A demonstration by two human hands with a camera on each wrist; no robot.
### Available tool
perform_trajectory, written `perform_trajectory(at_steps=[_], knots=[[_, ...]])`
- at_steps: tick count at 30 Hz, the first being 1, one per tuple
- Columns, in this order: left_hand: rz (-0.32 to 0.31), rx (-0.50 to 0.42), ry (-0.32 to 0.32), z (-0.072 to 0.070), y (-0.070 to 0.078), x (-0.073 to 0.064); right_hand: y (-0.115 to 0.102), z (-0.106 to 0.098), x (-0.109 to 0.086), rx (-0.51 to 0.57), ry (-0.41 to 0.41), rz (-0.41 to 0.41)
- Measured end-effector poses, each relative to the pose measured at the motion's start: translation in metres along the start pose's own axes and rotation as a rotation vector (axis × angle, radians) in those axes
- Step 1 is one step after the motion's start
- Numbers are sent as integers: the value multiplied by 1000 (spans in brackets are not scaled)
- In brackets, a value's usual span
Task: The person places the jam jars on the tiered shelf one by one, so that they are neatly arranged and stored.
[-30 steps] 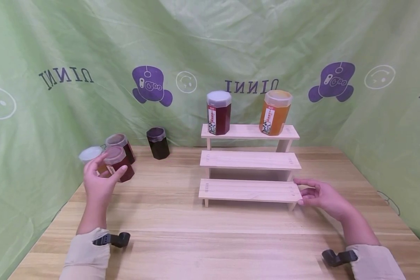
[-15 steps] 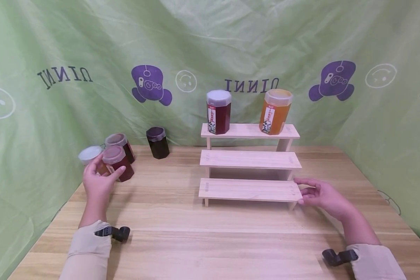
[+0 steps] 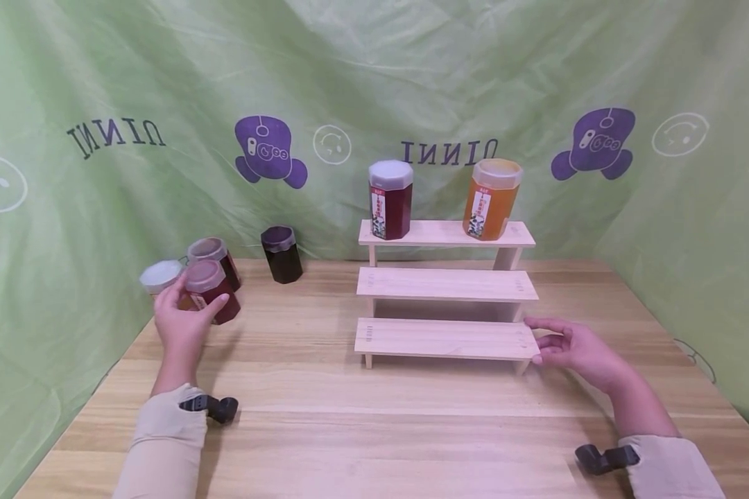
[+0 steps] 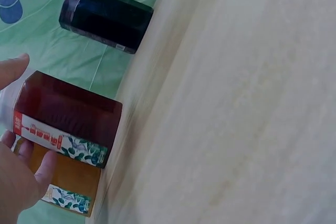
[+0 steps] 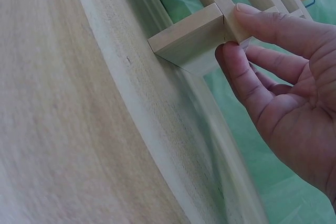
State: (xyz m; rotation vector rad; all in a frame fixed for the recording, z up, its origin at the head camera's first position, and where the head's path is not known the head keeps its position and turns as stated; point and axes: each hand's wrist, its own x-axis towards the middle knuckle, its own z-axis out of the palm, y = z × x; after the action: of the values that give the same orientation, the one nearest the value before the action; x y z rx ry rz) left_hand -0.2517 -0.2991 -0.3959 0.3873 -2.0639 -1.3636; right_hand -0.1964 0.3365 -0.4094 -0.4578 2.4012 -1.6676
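My left hand (image 3: 183, 322) is round a dark red, clear-lidded jar (image 3: 225, 311) at the left, thumb on one side and fingers on the other. In the left wrist view, fingertips (image 4: 46, 165) lie at the red jar's label, and its base is at the tabletop. Behind the hand stand an amber jar (image 3: 161, 275) with a white lid, partly hidden, and another dark jar (image 3: 231, 269). My right hand (image 3: 583, 355) pinches the right end of the lowest step of a three-step wooden display stand (image 3: 443, 339), thumb above and fingers below in the right wrist view.
On the stand's top step are a red jar (image 3: 398, 211) with a white lid and an orange jar (image 3: 498, 211). A near-black jar (image 3: 283, 262) stands at the back left. A green printed curtain (image 3: 324, 69) hangs behind the wooden table (image 3: 349, 430).
The left hand has shifted slightly to the right, its fingers staying round the red jar, which has moved a touch with it. My right hand and the stand have stayed in place.
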Motion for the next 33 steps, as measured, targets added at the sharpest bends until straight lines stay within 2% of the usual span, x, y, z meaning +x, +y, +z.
perform_trajectory(at_steps=[7,13,18,24,33], knots=[[31,10,-20,10,4,-2,-1,0,0,-6,9,-2],[-2,-55,-26,13,4,0,-1,0,0,-6,-10,19],[-13,-111,-50,14,-2,4,0,1,0,0,-9,18],[-20,-88,-61,16,-9,10,0,1,0,5,-14,17],[-37,-43,-69,13,-9,16,-3,1,-1,-10,-13,20]])
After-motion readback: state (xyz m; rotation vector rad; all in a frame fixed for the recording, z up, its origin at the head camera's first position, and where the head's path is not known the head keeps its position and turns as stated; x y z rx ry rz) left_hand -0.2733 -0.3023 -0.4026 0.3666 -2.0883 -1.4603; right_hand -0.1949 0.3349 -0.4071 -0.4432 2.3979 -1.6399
